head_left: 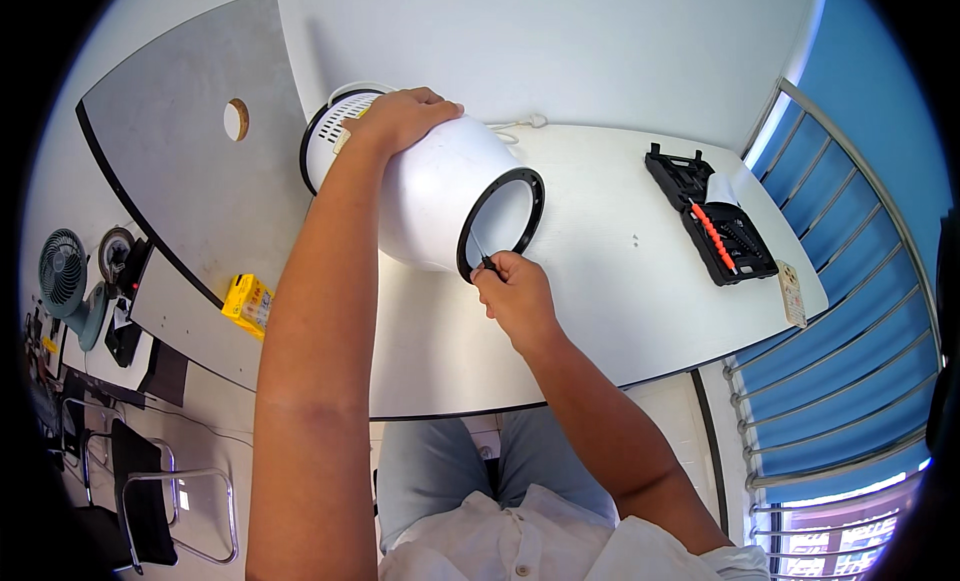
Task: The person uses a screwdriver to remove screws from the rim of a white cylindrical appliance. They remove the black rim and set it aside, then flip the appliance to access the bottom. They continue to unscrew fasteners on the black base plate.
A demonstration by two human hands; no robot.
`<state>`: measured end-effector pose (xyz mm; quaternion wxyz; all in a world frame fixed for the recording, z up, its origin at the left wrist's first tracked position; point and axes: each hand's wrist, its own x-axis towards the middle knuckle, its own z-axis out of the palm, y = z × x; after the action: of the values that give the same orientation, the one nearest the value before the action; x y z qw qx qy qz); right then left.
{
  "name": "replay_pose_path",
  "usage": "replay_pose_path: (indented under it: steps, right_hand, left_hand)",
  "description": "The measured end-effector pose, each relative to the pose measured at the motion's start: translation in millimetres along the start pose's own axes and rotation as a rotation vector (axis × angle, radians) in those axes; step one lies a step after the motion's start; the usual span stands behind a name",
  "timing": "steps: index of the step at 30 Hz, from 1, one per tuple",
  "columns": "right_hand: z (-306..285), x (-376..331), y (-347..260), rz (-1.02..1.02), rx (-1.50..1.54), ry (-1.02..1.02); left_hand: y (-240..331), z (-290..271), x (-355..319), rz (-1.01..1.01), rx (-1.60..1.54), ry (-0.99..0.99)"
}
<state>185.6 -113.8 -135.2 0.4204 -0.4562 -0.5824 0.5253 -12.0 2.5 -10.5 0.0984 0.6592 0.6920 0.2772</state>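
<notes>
A large white rounded plastic appliance (435, 186) is laid on its side on the white, dark-edged surface (600, 321), left of the middle. Its slotted vent end (336, 124) is turned to the left, and the end ringed by a glossy black rim (538, 196) is turned toward the lower right. The left hand (405, 119) is laid over the top of the appliance near the vents, with its fingers stretched out along the white shell. By the right hand (518, 293), a thin metal screwdriver with a black handle (488, 263) is grasped at the lower part of the rim; its shaft is pointed up across the opening, and whether its tip is touching anything cannot be told.

At the right of the surface, an open black plastic tool case (672, 179) is seen, with an orange-red ridged rod (713, 238) laid across its lower half. A pale, slim, buttoned remote control (791, 294) is placed just beside it, at the edge. Behind the appliance, a white cord with a plug (537, 121) is stretched out. On the left, a yellow printed box (247, 305) is seen.
</notes>
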Motion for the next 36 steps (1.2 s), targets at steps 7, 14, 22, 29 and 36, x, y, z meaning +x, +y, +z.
replay_pose_path:
  steps: [7, 14, 22, 29, 36]
  right_hand:
    - [-6.8, -0.6, -0.9, 0.125, 0.118, -0.012]
    - [-125.3, 43.5, 28.1, -0.044, -0.68, 0.324]
    - [-170.6, 64.1, 42.9, 0.091, -1.225, 0.359]
    - [-171.5, 52.8, 42.0, -0.095, -1.1, 0.463]
    - [-157.4, 49.5, 45.3, -0.598, -0.622, 0.304]
  left_hand:
    - [1.6, -1.6, 2.2, -0.056, 0.054, -0.045]
    - [0.5, 0.0, 1.1, -0.055, 0.031, -0.038]
    - [0.6, -0.2, 11.0, -0.049, 0.02, -0.09]
    - [17.3, -1.1, 9.7, -0.092, -0.028, -0.159]
    - [22.1, -2.3, 8.6, -0.096, -0.015, -0.144]
